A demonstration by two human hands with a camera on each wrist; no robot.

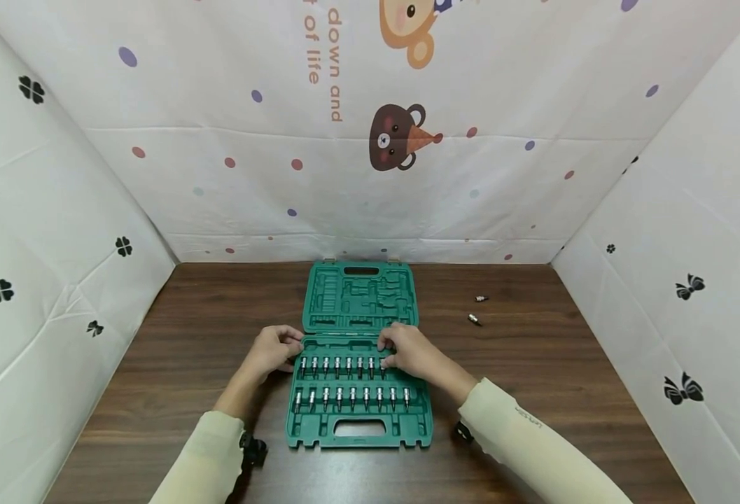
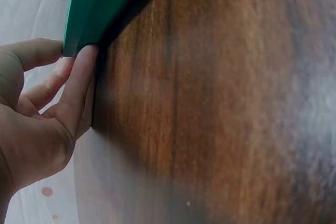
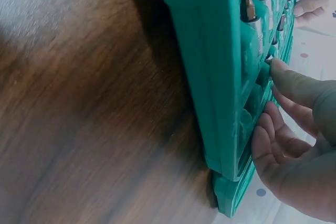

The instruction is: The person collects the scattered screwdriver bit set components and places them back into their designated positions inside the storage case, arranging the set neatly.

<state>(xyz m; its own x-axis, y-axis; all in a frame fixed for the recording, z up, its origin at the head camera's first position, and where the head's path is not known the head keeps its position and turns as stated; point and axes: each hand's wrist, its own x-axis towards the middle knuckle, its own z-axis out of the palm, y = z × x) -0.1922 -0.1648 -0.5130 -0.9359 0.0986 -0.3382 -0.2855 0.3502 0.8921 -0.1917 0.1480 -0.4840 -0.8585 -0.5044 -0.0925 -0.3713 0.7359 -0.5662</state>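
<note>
A green plastic case (image 1: 358, 423) lies unfolded on the table, its lid spread out behind the base. Two rows of silver bit sockets (image 1: 353, 397) sit in the base's slots. My left hand (image 1: 271, 351) grips the base's left edge, thumb above and fingers beneath, as the left wrist view shows. At the right end of the upper row, my right hand (image 1: 411, 352) touches the last bit socket (image 1: 383, 371) with its thumb. Its forefinger stands apart from the thumb, and its other fingers lie loosely bent by the case's edge. The right thumb partly hides that socket.
Two loose bit sockets, one nearer (image 1: 474, 319) and one farther (image 1: 482, 298), lie on the brown wood table (image 1: 521, 392) right of the case. The lid (image 1: 360, 322) has bare moulded recesses. Printed white cloth walls (image 1: 344, 189) enclose the table at the back and sides.
</note>
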